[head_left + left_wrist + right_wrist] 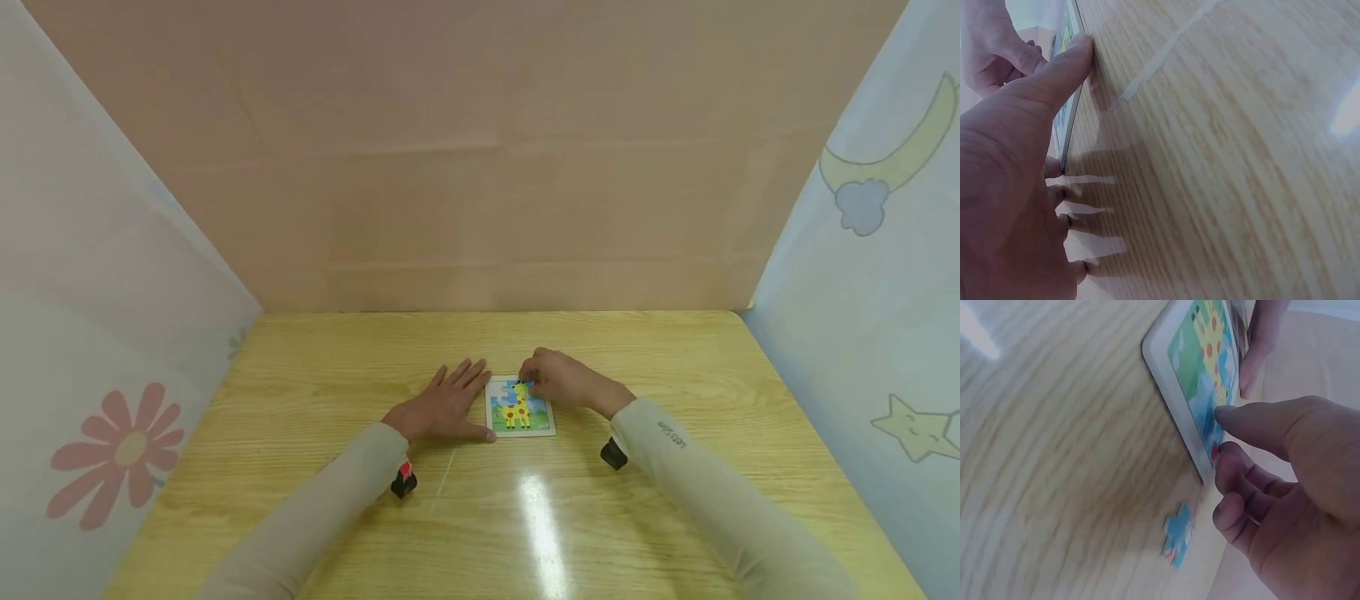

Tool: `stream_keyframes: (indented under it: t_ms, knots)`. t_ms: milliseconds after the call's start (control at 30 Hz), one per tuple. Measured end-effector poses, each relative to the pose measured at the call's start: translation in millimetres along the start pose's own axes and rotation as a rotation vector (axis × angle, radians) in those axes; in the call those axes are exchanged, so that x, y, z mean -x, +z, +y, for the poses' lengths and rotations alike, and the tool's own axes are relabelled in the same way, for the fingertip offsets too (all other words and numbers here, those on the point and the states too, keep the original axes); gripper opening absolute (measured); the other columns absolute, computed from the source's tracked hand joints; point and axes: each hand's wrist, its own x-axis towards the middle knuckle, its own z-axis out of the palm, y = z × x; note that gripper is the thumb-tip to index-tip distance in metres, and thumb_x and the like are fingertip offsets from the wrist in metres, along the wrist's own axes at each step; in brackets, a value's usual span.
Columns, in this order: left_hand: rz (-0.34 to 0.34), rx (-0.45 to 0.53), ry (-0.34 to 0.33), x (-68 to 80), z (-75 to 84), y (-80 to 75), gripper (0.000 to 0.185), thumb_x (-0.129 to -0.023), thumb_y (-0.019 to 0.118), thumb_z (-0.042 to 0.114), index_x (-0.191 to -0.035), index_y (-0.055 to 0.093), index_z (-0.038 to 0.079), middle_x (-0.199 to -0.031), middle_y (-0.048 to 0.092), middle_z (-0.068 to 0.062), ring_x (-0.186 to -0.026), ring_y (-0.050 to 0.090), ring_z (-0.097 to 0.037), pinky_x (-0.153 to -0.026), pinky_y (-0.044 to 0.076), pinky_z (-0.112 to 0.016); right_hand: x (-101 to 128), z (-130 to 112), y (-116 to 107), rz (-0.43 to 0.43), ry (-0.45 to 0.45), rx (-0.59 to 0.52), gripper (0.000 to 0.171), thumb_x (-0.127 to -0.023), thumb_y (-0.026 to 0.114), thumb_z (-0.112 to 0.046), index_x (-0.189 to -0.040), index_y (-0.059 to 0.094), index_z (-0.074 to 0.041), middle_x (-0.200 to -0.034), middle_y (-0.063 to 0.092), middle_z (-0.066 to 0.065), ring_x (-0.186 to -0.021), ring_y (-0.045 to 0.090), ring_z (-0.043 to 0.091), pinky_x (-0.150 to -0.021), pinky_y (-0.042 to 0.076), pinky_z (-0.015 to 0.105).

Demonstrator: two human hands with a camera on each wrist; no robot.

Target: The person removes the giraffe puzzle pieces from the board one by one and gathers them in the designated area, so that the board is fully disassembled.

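Note:
A jigsaw puzzle board (521, 433) with a pale frame and a yellow giraffe picture lies flat on the table. Part of its upper left shows a whitish gap among the blue pieces. My left hand (447, 406) is spread flat along the left edge, its thumb at the lower left corner and forefinger near the upper one. Over the upper right corner, my right hand (558, 377) has curled fingers and pinches a puzzle piece (1214, 450) with a red mark, right at the board's surface; the fingers mostly hide it.
A loose blue puzzle piece (1179, 534) lies on the table beside the board, under the right hand. The wooden table (337, 358) ends at a tan back wall (420, 208). Printed white panels stand at both sides, and a bright reflection crosses the tabletop in front.

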Motion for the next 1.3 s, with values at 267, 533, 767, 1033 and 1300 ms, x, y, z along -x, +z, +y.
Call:
stream_keyframes:
  t_ms: [267,533,767,1033,1300]
  knots:
    - [-0.005,-0.009,0.006,-0.9,0.6,-1.6,0.108,-0.096,0.062,0.073,-0.174,0.014,0.015,-0.183,0.0,-0.004,-0.171,-0.001,-0.031,-0.136,0.005,-0.065,-2.2,-20.3,-0.2,-0.02,-0.039,0.022,0.027,-0.102,0.073,-0.017,-0.129,0.073,-0.01,-0.115,0.064,0.008,-0.099,0.063,0.019,-0.093,0.058,0.042]
    - [-0.003,0.007,0.005,-1.0,0.5,-1.1,0.108,-0.096,0.064,0.071,-0.173,0.015,0.013,-0.183,0.002,-0.005,-0.171,0.0,-0.033,-0.136,0.005,-0.065,-7.5,-29.1,-0.8,-0.067,-0.022,0.042,0.024,-0.102,0.073,-0.02,-0.125,0.073,-0.014,-0.117,0.061,0.008,-0.103,0.063,0.02,-0.094,0.059,0.043]
    - [-0.002,-0.004,0.012,-4.2,0.0,1.1,0.11,-0.096,0.062,0.074,-0.174,0.012,0.015,-0.183,-0.001,-0.003,-0.171,-0.003,-0.031,-0.136,0.003,-0.063,-10.8,-32.0,-2.1,-0.1,0.024,0.009,0.022,-0.102,0.075,-0.022,-0.121,0.071,-0.013,-0.119,0.06,0.008,-0.105,0.062,0.021,-0.096,0.058,0.045]
    - [-0.004,-0.023,0.005,-5.6,1.1,0.8,0.11,-0.095,0.06,0.076,-0.174,0.011,0.017,-0.183,-0.003,-0.001,-0.171,-0.004,-0.028,-0.136,0.003,-0.063,-13.4,-31.1,-3.5,-0.107,0.055,-0.026,0.017,-0.101,0.075,-0.021,-0.115,0.069,-0.014,-0.122,0.053,0.011,-0.111,0.062,0.024,-0.101,0.057,0.048]
    - [-0.01,-0.012,0.006,-4.1,1.6,-1.6,0.109,-0.096,0.061,0.074,-0.174,0.012,0.015,-0.183,-0.002,-0.003,-0.171,-0.004,-0.03,-0.136,0.003,-0.064,-14.5,-33.3,-2.9,-0.092,0.046,-0.004,0.023,-0.101,0.073,-0.013,-0.123,0.068,-0.01,-0.124,0.061,0.011,-0.109,0.063,0.024,-0.102,0.057,0.049]
